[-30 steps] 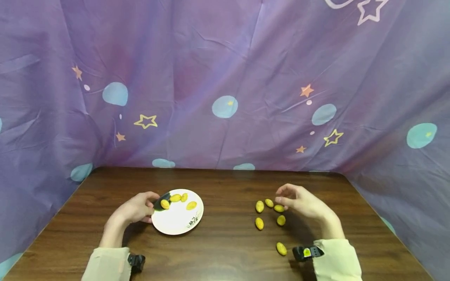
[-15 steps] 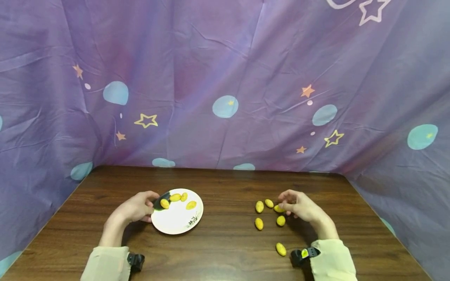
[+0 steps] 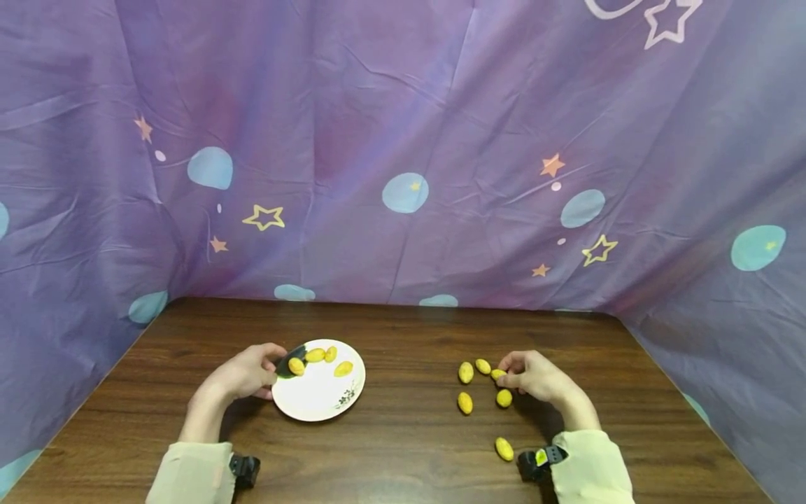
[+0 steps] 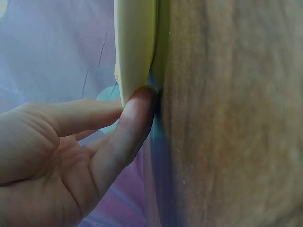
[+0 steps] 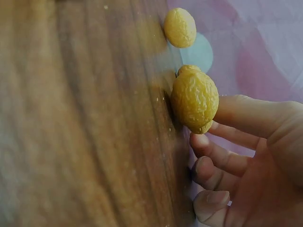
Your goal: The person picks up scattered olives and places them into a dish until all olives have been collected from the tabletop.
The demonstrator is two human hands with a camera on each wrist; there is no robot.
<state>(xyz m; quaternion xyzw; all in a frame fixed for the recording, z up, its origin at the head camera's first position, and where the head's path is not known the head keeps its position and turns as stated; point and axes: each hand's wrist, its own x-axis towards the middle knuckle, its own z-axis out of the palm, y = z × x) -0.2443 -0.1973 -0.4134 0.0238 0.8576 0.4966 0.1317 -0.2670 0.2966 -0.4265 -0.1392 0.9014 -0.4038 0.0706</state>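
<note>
My left hand (image 3: 242,372) pinches the left rim of a round white plate (image 3: 311,402). In the left wrist view its thumb lies on the plate's upper side, with a finger under the edge. Several small yellow lemon-shaped fruits (image 3: 343,369) lie on the plate, near a dark green patch at its upper left. Over on the right, my right hand (image 3: 538,378) pinches a yellow fruit (image 3: 497,374) between thumb and forefinger, low over the table. A wrinkled fruit (image 5: 195,101) stands in front of the fingertips in the right wrist view and partly hides them.
Around the right hand, more yellow fruits (image 3: 464,403) lie loose on the brown wooden table (image 3: 403,434). One fruit (image 3: 504,449) sits nearer the front, beside the right wrist's black camera (image 3: 532,465). A purple patterned cloth (image 3: 352,140) hangs behind the table and at both sides.
My right hand has moved down and slightly left, and its thumb and forefinger have come together on a fruit. The left hand and the plate have stayed in place.
</note>
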